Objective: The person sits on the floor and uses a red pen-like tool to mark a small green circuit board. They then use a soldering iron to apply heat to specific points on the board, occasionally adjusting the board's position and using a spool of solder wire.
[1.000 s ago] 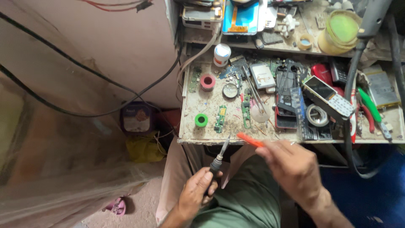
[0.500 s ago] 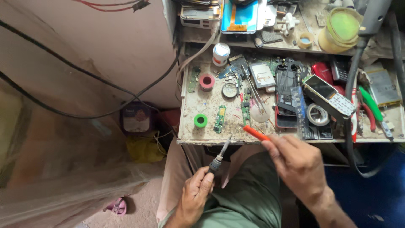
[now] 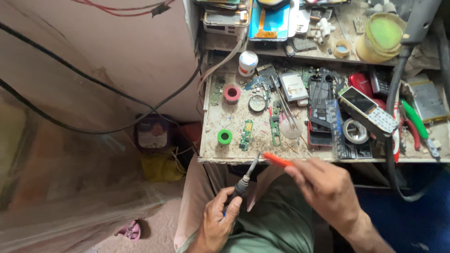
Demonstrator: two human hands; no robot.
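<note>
My left hand (image 3: pixel 218 224) grips a soldering iron (image 3: pixel 245 177) by its dark handle, over my lap, with the metal tip pointing up toward the front edge of the workbench (image 3: pixel 234 157). My right hand (image 3: pixel 326 187) holds a thin orange tool (image 3: pixel 276 159), whose tip lies just right of the iron's tip, close to it but apart. Both tips hover at the bench's front edge, below a small green circuit board (image 3: pixel 245 135).
The dusty bench holds a green tape roll (image 3: pixel 224 137), a red roll (image 3: pixel 231 93), tweezers (image 3: pixel 283 107), phone parts, a keypad phone (image 3: pixel 368 111), a grey tape roll (image 3: pixel 355 130) and green-handled pliers (image 3: pixel 415 119). Black cables (image 3: pixel 93 126) cross the wall at left. A shelf above carries phones and a yellow-green tub (image 3: pixel 382 35).
My right hand with the orange tool has shifted slightly right and up toward the bench edge. My left hand has kept the soldering iron almost where it was.
</note>
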